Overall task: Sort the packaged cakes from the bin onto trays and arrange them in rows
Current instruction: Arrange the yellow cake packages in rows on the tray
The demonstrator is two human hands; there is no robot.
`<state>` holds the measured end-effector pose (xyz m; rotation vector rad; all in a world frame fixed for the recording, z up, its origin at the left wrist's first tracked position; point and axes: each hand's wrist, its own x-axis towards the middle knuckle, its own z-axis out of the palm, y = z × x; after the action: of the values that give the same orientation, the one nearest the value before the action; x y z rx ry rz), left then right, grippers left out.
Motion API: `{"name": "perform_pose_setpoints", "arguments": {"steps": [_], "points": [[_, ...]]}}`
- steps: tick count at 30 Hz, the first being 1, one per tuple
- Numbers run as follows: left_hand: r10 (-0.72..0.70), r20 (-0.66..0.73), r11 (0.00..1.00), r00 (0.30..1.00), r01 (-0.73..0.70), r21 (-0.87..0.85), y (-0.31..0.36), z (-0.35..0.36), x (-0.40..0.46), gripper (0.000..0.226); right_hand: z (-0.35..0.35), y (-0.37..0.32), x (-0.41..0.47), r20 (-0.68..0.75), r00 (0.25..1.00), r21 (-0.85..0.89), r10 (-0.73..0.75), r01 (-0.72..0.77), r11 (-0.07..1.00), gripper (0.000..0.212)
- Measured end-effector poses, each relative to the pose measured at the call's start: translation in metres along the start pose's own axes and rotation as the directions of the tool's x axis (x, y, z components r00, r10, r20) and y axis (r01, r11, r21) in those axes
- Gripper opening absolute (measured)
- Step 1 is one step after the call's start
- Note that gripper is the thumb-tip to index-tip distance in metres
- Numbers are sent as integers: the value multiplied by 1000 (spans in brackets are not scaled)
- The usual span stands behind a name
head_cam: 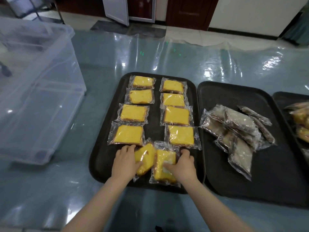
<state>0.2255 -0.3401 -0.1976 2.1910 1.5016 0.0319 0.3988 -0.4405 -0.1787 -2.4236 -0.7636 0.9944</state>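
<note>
A black tray [103, 148] holds yellow packaged cakes in two rows of several each, such as one cake [128, 133] at the left row's near end. At the tray's near edge, my left hand [124, 162] grips a tilted yellow cake [147, 156]. My right hand [181, 166] grips another yellow cake [161, 169] beside it. The two held packs touch each other. A clear plastic bin [36, 91] stands to the left; nothing shows inside it.
A second black tray [217, 173] on the right carries a loose pile of brown packaged cakes [237, 131]. A third tray [284, 99] at the far right edge holds more wrapped cakes. The table is covered with shiny clear plastic sheeting.
</note>
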Motion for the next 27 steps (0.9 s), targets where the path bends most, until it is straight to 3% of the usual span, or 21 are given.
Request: {"name": "perform_pose_setpoints", "arguments": {"steps": [2, 5, 10, 14, 16, 19, 22, 25, 27], "points": [[0, 91, 999, 996, -5, 50, 6, -7, 6, 75, -2, 1, 0, 37, 998, 107, 57, -60, 992, 92], [-1, 201, 1000, 980, 5, -19, 9, -18, 12, 71, -5, 8, -1, 69, 995, 230, 75, -89, 969, 81], [77, 176, 988, 981, -52, -146, -1, -40, 14, 58, -23, 13, -2, 96, 993, 474, 71, -108, 874, 21], [114, 230, 982, 967, -74, -174, -3, -61, 15, 49, -42, 11, -7, 61, 998, 537, 22, -51, 842, 18], [131, 173, 984, 976, -107, -143, -4, -67, 15, 50, -52, 12, -9, -26, 999, 522, -24, 34, 852, 18], [171, 107, 972, 979, -150, -179, -11, -70, 12, 49, -65, 14, -9, -183, 973, 425, -139, 205, 881, 24], [243, 97, 957, 965, -223, -184, -20, -69, 5, 52, -68, 18, -5, -293, 869, 79, -399, 438, 896, 38], [387, -39, 922, 921, -387, 14, -26, -60, -5, 55, -54, 26, 0, -178, 731, -363, -659, 573, 734, 55], [534, -127, 840, 836, -508, 192, -27, -52, -11, 55, -39, 36, 0, -17, 739, -460, -673, 592, 662, 58]]}}
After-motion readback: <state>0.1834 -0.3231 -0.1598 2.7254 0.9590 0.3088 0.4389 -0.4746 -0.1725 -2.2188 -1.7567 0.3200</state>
